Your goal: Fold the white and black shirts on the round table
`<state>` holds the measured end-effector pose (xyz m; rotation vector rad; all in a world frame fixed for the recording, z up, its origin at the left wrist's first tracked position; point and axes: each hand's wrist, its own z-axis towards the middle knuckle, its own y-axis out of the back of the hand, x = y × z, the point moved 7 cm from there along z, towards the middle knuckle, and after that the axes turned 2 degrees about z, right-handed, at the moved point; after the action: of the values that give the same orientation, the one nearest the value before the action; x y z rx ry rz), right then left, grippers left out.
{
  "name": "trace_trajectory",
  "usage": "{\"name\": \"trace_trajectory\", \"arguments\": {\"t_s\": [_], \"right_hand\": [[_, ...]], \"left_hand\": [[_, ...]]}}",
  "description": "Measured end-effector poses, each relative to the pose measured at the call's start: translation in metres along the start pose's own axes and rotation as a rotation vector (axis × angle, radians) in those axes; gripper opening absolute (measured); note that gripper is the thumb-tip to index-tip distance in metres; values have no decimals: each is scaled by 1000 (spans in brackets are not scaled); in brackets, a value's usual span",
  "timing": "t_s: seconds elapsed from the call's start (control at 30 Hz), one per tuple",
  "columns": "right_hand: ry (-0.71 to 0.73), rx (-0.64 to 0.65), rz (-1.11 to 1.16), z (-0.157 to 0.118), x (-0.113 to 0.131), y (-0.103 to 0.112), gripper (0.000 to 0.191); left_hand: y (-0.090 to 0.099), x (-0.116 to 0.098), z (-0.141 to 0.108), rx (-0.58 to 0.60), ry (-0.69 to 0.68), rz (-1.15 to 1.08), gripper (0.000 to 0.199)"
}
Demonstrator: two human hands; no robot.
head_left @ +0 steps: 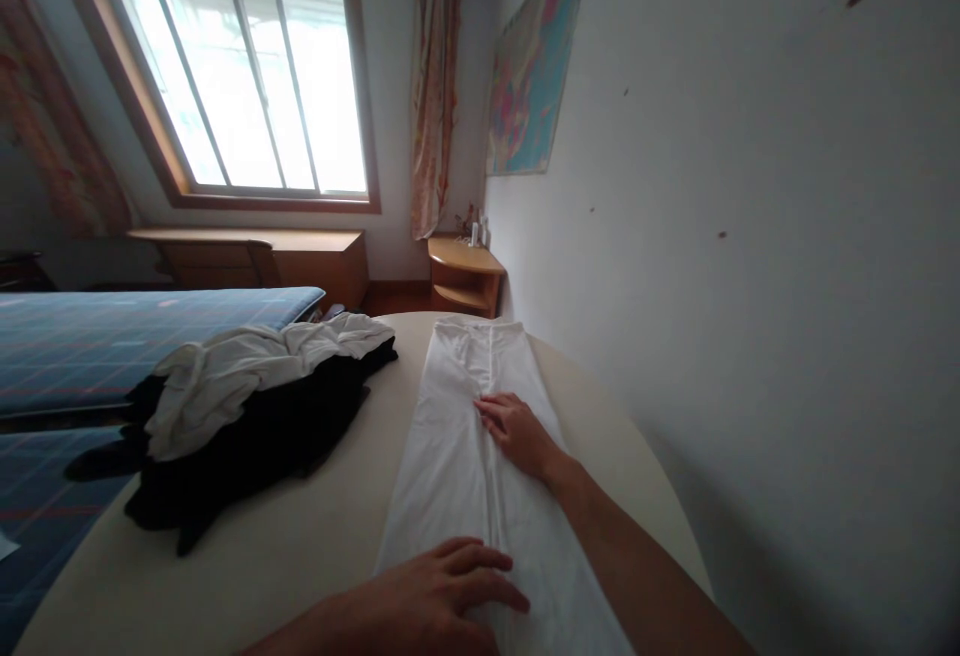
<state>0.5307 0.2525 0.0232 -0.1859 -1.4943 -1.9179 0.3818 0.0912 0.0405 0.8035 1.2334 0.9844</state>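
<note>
White trousers [450, 446] lie stretched out lengthwise on a round cream table [345, 526], the waistband at the far edge and a seam running down the middle. My right hand [517, 431] rests on the upper part of the trousers near that seam, its fingers extended and pointing left. Closer to me, my left hand [442, 596] is over the lower part of the trousers with its fingers spread; whether it presses on the cloth I cannot tell. Neither hand grips anything. The near end of the trousers runs out of view at the bottom.
A heap of black clothes [277, 436] with a crumpled white garment [247, 356] on top lies at the table's left. Beyond is a blue plaid bed [150, 336]. A white wall [750, 286] rises close on the right. A corner shelf [465, 256] stands behind the table.
</note>
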Motion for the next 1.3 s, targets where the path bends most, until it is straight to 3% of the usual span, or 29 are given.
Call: {"name": "trace_trajectory", "arguments": {"t_s": [0.23,0.43,0.6,0.7,0.9,1.1,1.2,1.3], "right_hand": [[18,-8,0,-1,-1,-1,39],[20,-4,-2,0,-4,-3,39],[-49,-42,0,1,-5,3,37],[-75,-32,-41,0,-1,4,37],[-103,48,-160,-2,3,-4,44],[-92,115,-167,-17,13,-7,43],[-70,148,-150,-36,22,-4,41],[-49,157,-132,-48,29,2,39]], "left_hand": [[-6,-8,-3,-88,-91,204,13],[-1,-13,-1,-114,-36,132,17],[-3,-13,4,-31,41,-14,33],[-7,-11,4,9,35,30,38],[-30,20,-5,25,235,312,64],[-61,13,-8,-11,178,272,62],[-50,4,-5,-63,136,126,51],[-13,13,-3,-199,231,25,48]]}}
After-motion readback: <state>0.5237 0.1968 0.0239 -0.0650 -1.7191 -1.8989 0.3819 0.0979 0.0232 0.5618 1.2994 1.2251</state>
